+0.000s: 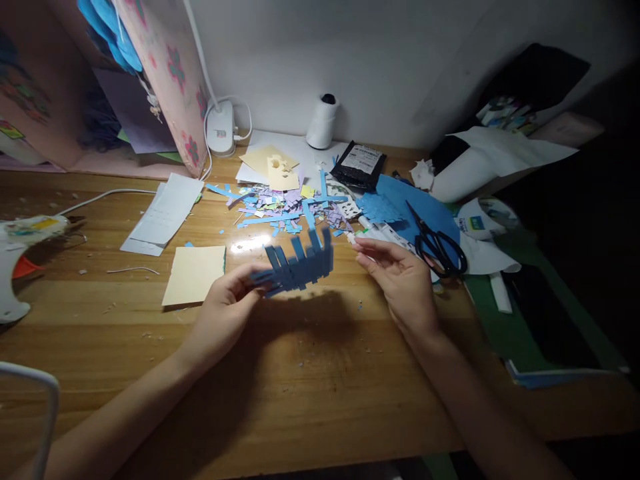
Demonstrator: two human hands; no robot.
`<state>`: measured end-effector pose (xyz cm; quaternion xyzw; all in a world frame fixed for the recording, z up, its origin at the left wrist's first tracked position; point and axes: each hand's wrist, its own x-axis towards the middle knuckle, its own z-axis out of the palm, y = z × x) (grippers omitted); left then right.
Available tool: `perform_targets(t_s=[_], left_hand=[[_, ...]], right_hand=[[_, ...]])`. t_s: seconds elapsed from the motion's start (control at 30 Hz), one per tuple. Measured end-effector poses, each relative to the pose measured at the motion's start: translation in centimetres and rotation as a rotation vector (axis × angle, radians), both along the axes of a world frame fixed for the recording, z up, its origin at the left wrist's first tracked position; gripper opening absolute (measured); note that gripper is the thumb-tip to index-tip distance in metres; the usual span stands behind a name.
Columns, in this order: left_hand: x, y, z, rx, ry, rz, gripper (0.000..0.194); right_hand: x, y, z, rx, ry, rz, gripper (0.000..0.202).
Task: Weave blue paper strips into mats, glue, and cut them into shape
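Observation:
My left hand (227, 310) grips one end of a blue paper piece (299, 264) cut into a row of upright strips, and holds it above the wooden desk (310, 387). To its right, my right hand (403, 279) hovers with fingers spread and nothing in it, the fingertips a short way from the paper's right end. Black scissors (436, 243) lie just beyond the right hand on a round blue sheet (415, 203). A pile of blue and purple paper scraps (287, 207) lies behind the held piece.
A pale yellow card (194, 273) and white paper sheets (163, 215) lie to the left. A glue gun (20, 257) sits at the left edge. A white spool (323, 121), a black packet (359, 163) and a lamp base (220, 130) stand at the back. Green sheets (520, 320) lie at the right.

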<state>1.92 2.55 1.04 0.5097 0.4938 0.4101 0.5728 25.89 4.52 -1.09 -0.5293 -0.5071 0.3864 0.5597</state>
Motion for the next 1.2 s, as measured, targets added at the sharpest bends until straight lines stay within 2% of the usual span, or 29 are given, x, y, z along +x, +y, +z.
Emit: perform_targets(t_s=[0.07, 0.13, 0.23, 0.37, 0.47, 0.53, 0.6, 0.67, 0.73, 0.8, 0.87, 0.93, 1.07, 1.13, 1.2], left_hand=[[-0.1, -0.3, 0.5, 0.152, 0.081, -0.063, 0.016], [-0.1, -0.6, 0.8, 0.316, 0.157, -0.149, 0.023], [0.0, -0.9, 0.9, 0.515, 0.235, -0.263, 0.036], [0.1, -1.1, 0.5, 0.595, 0.255, -0.367, 0.04], [0.0, -1.2, 0.7, 0.573, 0.272, -0.357, 0.041], [0.0, -1.3, 1.0, 0.502, 0.233, -0.29, 0.037], [0.1, -1.3, 1.2, 0.361, 0.098, -0.153, 0.032], [0.3, -1.2, 1.3, 0.147, -0.112, -0.019, 0.033], [0.6, -1.0, 1.2, -0.083, -0.31, 0.02, 0.036], [0.8, -0.9, 1.1, -0.269, -0.395, -0.052, 0.038], [0.9, -0.9, 0.9, -0.379, -0.366, -0.12, 0.037], [0.9, -1.0, 0.8, -0.444, -0.297, -0.148, 0.031], [0.9, -1.1, 0.9, -0.503, -0.25, -0.212, 0.023], [1.0, -1.3, 1.1, -0.516, -0.243, -0.274, 0.02], [1.2, -1.5, 1.1, -0.554, -0.239, -0.338, 0.02]], right_hand=[[-0.1, -0.2, 0.1, -0.027, -0.035, 0.024, 0.013], [-0.2, -0.4, 0.3, -0.08, -0.067, 0.022, 0.009], [-0.2, -0.6, 0.8, -0.179, -0.089, 0.08, 0.022], [-0.8, -0.9, 1.2, -0.417, -0.03, 0.294, 0.034], [-1.3, -1.1, 1.1, -0.484, 0.049, 0.303, 0.04], [-1.3, -1.1, 1.0, -0.431, 0.101, 0.26, 0.039], [-1.2, -1.1, 0.8, -0.362, 0.126, 0.214, 0.036], [-1.0, -1.0, 0.8, -0.307, 0.119, 0.182, 0.033], [-1.1, -1.1, 0.7, -0.278, 0.106, 0.179, 0.031], [-1.5, -1.4, 0.7, -0.282, 0.092, 0.207, 0.03], [-1.9, -1.8, 0.7, -0.29, 0.045, 0.238, 0.03], [-2.3, -2.3, 0.8, -0.233, -0.097, 0.244, 0.03], [-2.5, -3.3, 1.4, 0.135, -0.539, 0.199, 0.029], [-2.6, -3.6, 1.9, 0.277, -0.669, 0.246, 0.023], [-2.7, -3.8, 2.2, 0.334, -0.739, 0.341, 0.016]])
